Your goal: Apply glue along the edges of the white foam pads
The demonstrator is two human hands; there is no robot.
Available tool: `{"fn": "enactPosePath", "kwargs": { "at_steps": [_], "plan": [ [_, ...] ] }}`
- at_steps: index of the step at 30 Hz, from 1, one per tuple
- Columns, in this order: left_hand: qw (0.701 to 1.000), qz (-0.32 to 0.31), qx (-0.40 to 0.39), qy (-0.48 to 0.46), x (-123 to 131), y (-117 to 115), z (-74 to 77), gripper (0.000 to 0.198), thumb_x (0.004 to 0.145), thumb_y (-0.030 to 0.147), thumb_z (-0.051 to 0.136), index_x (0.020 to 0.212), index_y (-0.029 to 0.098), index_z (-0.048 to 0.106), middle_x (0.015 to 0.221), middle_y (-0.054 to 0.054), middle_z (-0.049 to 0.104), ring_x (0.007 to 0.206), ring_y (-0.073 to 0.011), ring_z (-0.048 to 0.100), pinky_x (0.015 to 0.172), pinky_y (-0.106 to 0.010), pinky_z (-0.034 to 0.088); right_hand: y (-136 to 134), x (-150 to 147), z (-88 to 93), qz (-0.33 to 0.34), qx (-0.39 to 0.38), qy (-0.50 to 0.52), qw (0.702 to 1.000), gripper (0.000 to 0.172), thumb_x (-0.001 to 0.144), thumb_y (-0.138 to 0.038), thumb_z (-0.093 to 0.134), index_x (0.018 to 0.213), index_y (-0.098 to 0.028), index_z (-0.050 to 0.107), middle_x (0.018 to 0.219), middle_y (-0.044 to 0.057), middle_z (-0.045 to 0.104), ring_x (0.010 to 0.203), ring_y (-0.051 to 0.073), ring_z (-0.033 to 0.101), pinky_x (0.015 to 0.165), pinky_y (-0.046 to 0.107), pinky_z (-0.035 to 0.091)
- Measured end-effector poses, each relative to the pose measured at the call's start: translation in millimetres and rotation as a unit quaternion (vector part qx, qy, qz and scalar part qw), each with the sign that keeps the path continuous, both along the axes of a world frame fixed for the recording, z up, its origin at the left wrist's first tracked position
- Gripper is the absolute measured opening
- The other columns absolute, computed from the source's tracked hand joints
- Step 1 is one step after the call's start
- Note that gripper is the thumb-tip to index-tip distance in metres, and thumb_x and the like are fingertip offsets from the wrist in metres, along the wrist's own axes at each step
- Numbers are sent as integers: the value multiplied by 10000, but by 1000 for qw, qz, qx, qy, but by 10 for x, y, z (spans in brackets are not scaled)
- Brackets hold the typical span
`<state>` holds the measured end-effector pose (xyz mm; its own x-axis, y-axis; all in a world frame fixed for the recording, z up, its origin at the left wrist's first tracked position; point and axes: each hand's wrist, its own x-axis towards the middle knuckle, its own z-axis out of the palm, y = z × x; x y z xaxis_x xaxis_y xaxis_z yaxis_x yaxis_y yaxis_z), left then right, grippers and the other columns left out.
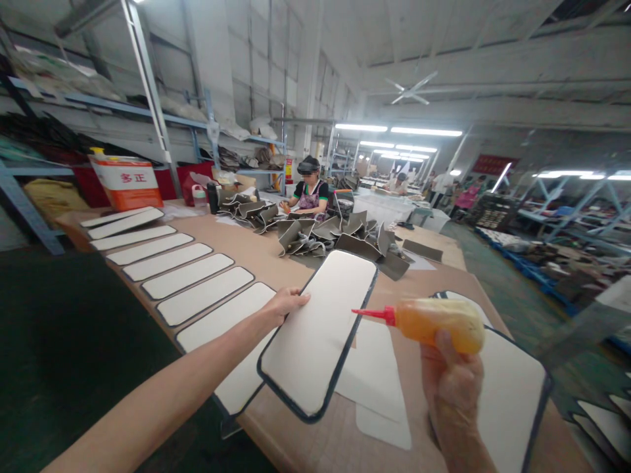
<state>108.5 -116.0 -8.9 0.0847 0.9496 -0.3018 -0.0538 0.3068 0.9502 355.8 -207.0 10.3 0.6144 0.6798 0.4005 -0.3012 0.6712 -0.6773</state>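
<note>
My left hand grips the left edge of a long white panel with rounded corners and a dark border, thumb on its face. The panel is tilted above the table. In my right hand is a squeeze bottle of amber liquid, held nearly level. Its red nozzle points left, and the tip is at the panel's right edge; whether it touches I cannot tell. Below the panel, white sheets lie on the table. More dark-edged white panels lie beside my right hand.
Several similar panels lie in a row along the table's left side. Dark folded pieces are heaped across the brown tabletop. A red-and-white can stands at the far left. A person sits beyond the heap.
</note>
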Motion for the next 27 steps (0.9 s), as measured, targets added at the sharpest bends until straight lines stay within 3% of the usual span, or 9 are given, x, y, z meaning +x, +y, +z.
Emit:
{"fn": "enactPosePath", "kwargs": {
  "at_steps": [6,11,17,27],
  "plan": [
    [1000,-20,-1,0,34,-63,83,289,553,275,761,761,133,619,625,-6,669,550,-145,590,514,-246,457,237,142,54,-14,16,-6,1000,392,584,-220,773,950,-191,637,950,15,641,884,164,599,847,316,478],
    [1000,-20,6,-8,-15,-78,90,381,481,321,798,758,124,624,633,-19,677,552,-150,590,528,-252,453,74,219,-2,6,6,-13,1000,298,635,-235,739,910,-171,645,944,42,645,887,188,608,834,345,493],
    [999,-38,2,-16,39,-141,129,391,488,318,804,777,121,630,657,-23,688,582,-143,596,545,-238,456,76,344,-37,-26,0,-10,1000,411,599,-228,762,984,-179,626,963,32,644,932,205,596,951,443,402],
    [998,-45,-17,-30,56,-115,103,283,565,269,772,764,130,627,668,-24,688,601,-151,605,571,-251,473,-75,310,-240,3,-49,-3,999,430,592,-234,766,998,-186,632,1000,44,644,891,182,604,898,367,444]
  ]
}}
